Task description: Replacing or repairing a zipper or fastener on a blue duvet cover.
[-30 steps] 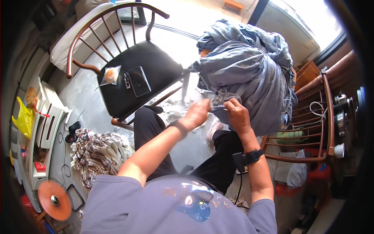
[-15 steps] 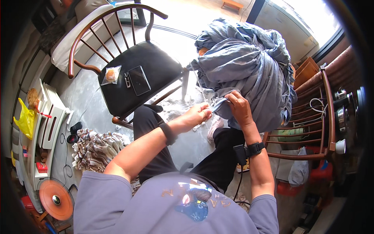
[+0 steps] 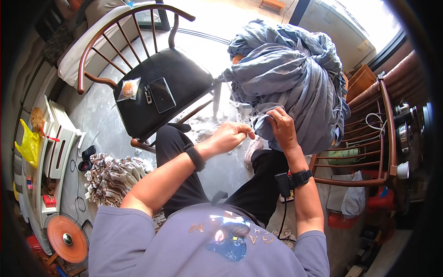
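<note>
A large bundle of blue-grey cloth (image 3: 290,78) is heaped in front of me on the right, over a support that is mostly hidden. My right hand (image 3: 282,125) is closed on its near edge, pinching a fold between thumb and fingers. Pale loose threads (image 3: 251,119) hang at the frayed edge beside that fold. Just left of the cloth edge is my left hand (image 3: 230,137), its fingers curled and the thumb against the forefinger. Whatever is in that pinch is too small to make out. Dark bands sit on both wrists.
A wooden chair with a black seat (image 3: 184,69) stands ahead-left, bearing a tablet (image 3: 162,95) and a wrapped bun (image 3: 129,89). A striped blanket (image 3: 115,177) lies on the floor at left, near an orange fan (image 3: 67,238). A slatted wooden chair (image 3: 355,159) is at right.
My left hand has turned and drawn slightly back from the cloth edge, its forefinger reaching further forward. The fold in my right hand now droops, less stretched toward the left. The view has shifted slightly.
</note>
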Tool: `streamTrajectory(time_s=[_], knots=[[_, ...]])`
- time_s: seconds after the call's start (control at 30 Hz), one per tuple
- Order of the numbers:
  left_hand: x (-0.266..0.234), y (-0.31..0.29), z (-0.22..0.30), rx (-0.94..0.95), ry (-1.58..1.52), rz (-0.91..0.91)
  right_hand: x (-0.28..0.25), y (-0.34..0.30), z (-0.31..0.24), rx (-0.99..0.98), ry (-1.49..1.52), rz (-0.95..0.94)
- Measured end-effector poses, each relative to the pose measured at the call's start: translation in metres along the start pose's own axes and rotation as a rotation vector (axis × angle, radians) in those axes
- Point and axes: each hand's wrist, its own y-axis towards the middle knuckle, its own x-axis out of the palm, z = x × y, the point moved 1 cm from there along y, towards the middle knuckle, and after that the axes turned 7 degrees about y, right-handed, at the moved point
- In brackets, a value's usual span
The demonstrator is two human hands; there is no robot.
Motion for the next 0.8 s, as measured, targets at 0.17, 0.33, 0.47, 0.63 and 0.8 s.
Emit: streamTrajectory(time_s=[0.17, 0.33, 0.47, 0.63, 0.8], knots=[[0.004, -0.004, 0.002, -0.032, 0.065, 0.048, -0.005, 0.0, -0.003, -0.023, -0.02, 0.009], [0.003, -0.005, -0.001, -0.057, 0.024, 0.096, -0.004, -0.005, 0.005, 0.029, -0.032, 0.01], [-0.017, -0.006, -0.004, -0.083, -0.03, 0.099, -0.006, 0.001, -0.012, 0.048, 0.04, -0.001], [-0.032, -0.021, 0.017, -0.048, 0.051, 0.104, -0.03, 0.006, -0.065, 0.118, -0.201, 0.057], [-0.027, -0.031, 0.026, -0.031, -0.033, 0.125, -0.023, 0.01, -0.1, -0.039, -0.471, -0.212]])
